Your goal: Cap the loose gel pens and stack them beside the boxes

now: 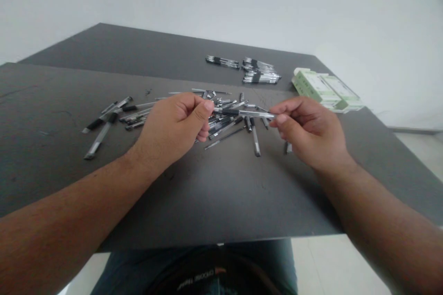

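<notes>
A gel pen is held by its ends in the grip of left hand and right hand above the bench; complete-looking pens are grouped behind, loose pen parts apparently left unassembled.

From my feed, I see a dark grey desk strewn with pens and refills. Pen piles and green-and-white boxes lie farther back.

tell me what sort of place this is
Probably a plain indoor workspace: a dark tabletop by a white wall, with many loose pens scattered over it and green-and-white boxes toward the far right.
</notes>
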A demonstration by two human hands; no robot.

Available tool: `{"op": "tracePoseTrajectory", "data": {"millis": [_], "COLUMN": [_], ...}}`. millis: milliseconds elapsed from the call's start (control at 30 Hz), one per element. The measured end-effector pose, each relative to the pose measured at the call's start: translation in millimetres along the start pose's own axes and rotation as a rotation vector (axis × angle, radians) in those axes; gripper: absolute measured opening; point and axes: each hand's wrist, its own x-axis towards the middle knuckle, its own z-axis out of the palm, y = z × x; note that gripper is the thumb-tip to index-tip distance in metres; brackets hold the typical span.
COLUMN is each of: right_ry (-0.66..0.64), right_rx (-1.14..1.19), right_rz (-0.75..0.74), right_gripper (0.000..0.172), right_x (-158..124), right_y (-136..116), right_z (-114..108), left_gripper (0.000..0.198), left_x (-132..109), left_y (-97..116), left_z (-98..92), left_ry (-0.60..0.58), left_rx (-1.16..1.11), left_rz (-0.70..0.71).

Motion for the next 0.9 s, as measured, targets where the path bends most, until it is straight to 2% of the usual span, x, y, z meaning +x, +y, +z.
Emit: {"op": "tracePoseTrajectory", "data": {"millis": [100,333,400,533,600,700,800,900], "right_ry": [0.018,0.015,0.025,0.048,0.06,0.073,0.08,0.088], "right_rx": [0.044,0.025,0.032,0.065,0.075,0.092,0.13,0.156], "right_rz": [-0.001,0.055,0.09,0.146,0.169,0.183,0.171,0.16], "right_gripper": [0.013,0.016,0.019,0.025,0.029,0.03,0.025,0.02], "right_x": [0,-2,-2,-1,-1,-1,-1,-2], "right_y": [-1,-1,0,3,3,5,7,9], "right_z": [1,0,0,0,0,0,1,2], "left_gripper": [0.054,0.058,0.052,0.017,0.022,0.017,0.013,0.021], "left_x": [0,-2,-1,-2,-2,-2,-3,-3], "left_y": [-3,-7,-6,-6,-7,-5,-2,0], "left_z": [1.0,2.8,4.3,9.2,10.4,9.2,6.4,4.4], "left_ry": [0.016,0.019,0.014,0.046,0.058,0.041,0.028,0.039], "left_rx": [-0.034,-0.083,-0.126,-0.277,-0.255,-0.174,-0.132,-0.097], "left_rz": [-0.026,-0.062,-0.069,-0.003,0.043,0.051,0.036,0.022]}}
